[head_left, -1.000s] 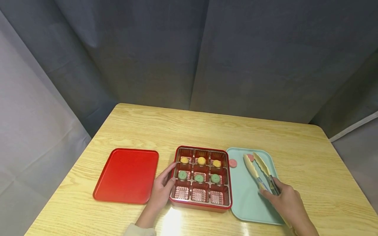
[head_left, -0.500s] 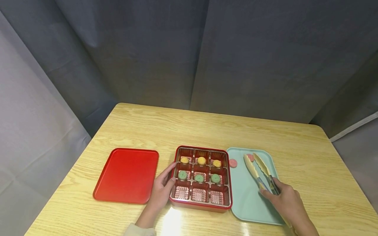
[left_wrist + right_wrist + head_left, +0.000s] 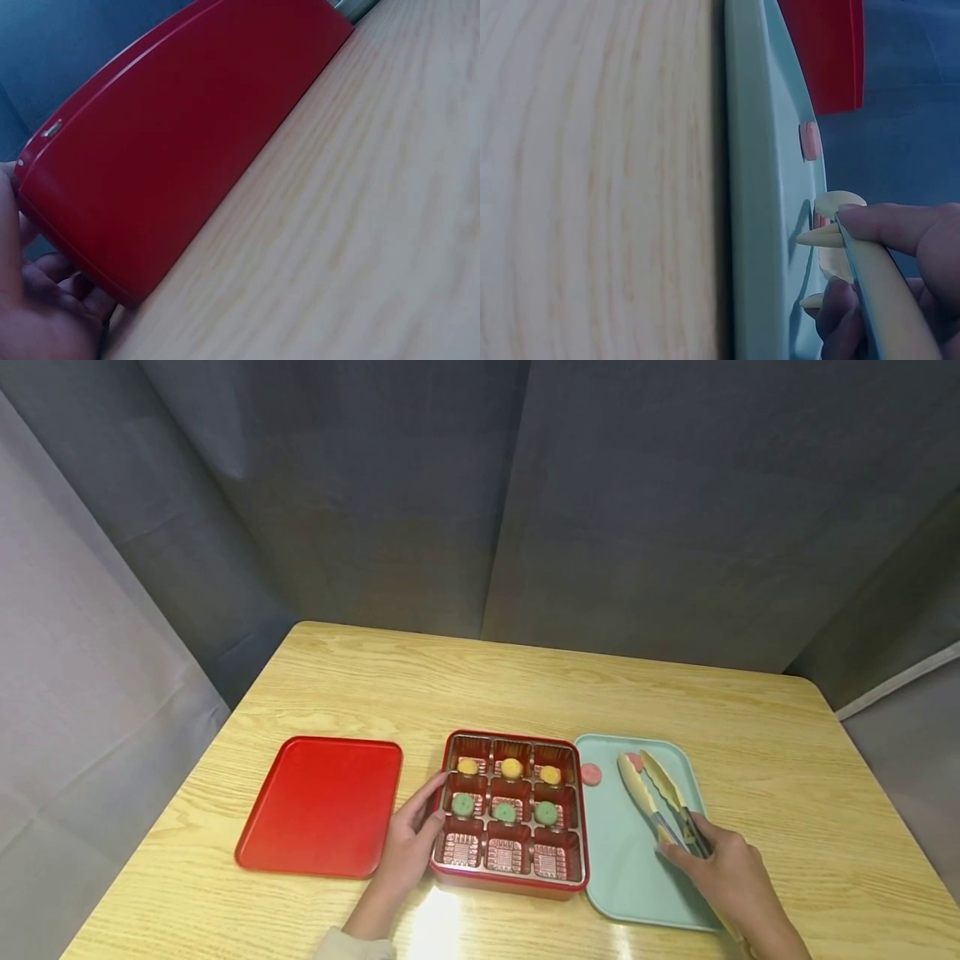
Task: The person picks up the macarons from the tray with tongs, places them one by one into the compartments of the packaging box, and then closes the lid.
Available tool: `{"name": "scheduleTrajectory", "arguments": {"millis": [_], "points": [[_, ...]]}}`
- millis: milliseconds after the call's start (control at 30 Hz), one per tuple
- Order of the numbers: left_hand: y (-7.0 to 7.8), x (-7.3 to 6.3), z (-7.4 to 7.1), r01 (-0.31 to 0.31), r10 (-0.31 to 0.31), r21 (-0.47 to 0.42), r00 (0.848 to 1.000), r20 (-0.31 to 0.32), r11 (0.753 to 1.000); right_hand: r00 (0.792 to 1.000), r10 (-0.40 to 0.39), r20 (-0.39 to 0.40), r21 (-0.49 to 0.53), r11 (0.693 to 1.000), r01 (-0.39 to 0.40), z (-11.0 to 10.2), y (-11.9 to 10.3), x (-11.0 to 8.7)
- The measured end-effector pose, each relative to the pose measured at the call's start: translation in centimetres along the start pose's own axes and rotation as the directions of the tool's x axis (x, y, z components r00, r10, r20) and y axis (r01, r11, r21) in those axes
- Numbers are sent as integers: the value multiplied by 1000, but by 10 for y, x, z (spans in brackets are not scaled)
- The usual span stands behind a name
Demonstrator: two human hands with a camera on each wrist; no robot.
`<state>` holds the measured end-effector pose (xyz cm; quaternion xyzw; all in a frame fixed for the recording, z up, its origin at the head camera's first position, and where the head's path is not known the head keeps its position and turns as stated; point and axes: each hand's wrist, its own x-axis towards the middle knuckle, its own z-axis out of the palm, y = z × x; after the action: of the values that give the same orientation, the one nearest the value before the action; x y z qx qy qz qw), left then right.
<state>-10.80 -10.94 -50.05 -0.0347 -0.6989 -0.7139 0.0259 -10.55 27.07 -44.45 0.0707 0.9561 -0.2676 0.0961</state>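
My left hand (image 3: pixel 407 847) holds the left side of a square red box (image 3: pixel 517 887), thumb and forefinger at its rim. Inside, a divided plastic insert carries yellow round pieces (image 3: pixel 512 768) along the back row and green round pieces (image 3: pixel 505 812) along the middle row, one to a compartment. The front row is bare. My right hand (image 3: pixel 731 868) grips a pair of tongs (image 3: pixel 643 795) by the handles, its cream tips spread over the pale green tray (image 3: pixel 637 893). One pink disc (image 3: pixel 635 760) lies between the tips; another pink disc (image 3: pixel 591 774) is at the tray's left edge.
A flat red tray or lid (image 3: pixel 322 806) lies left of the box on the wooden table (image 3: pixel 465 685). The box's right side overlaps the green tray's left edge in the head view. A dark curtain (image 3: pixel 480 502) hangs behind the table.
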Motion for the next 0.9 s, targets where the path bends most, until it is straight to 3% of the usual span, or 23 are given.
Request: {"name": "scheduleTrajectory", "arguments": {"millis": [400,700,900], "points": [[1,0,0,6,-6,9,1000,-3,1000,994,55,98,55,997,-61,-1,-8,-8],[1,-1,0,3,-3,19,1000,-4,1000,991,0,132,30,1000,-4,-7,-11,-24],[1,0,0,-5,5,25,1000,-9,1000,995,-71,70,27,997,69,-10,-20,-38]]}}
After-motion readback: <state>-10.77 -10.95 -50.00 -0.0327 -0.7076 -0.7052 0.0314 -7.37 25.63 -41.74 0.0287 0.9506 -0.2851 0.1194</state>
